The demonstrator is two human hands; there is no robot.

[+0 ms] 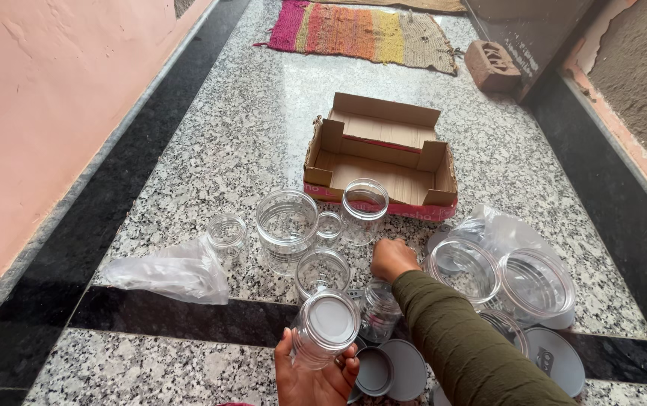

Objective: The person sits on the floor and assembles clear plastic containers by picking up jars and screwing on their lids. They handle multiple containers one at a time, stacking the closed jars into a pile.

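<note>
A: Clear plastic throughout. Head view, entry one: your left hand (316,376) is wrapped around a lidded jar (325,328), fingers curled under its base, at the bottom of the frame. The jar tilts toward you, so its grey lid (331,319) faces the camera.

B: And my right hand?

A: Your right hand (393,258), in an olive sleeve (465,342), reaches forward and rests on the granite floor (226,135) among the jars. Knuckles face up, fingers bent under. Whether it pinches anything, I cannot tell.

B: What sits around it?

A: Just left of it, an open jar (322,271). Further left and beyond, a large open jar (287,222) and a small one (226,231). A medium jar (365,204) stands against the front edge of the cardboard box (380,154). A tiny jar (329,224) sits between the large and medium ones.

B: To my right?

A: Two wide jars (465,267) lie on their sides, just beside the sleeve, with a clear bag (500,225) behind them. Loose grey lids (406,368) lie near your left hand, one more (556,359) further right.

B: Remaining items?

A: A crumpled bag (166,272) lies well left of the jars. A striped mat (361,31) and a brick (491,66) lie beyond the box. A pink wall (38,113) runs along the left.
</note>
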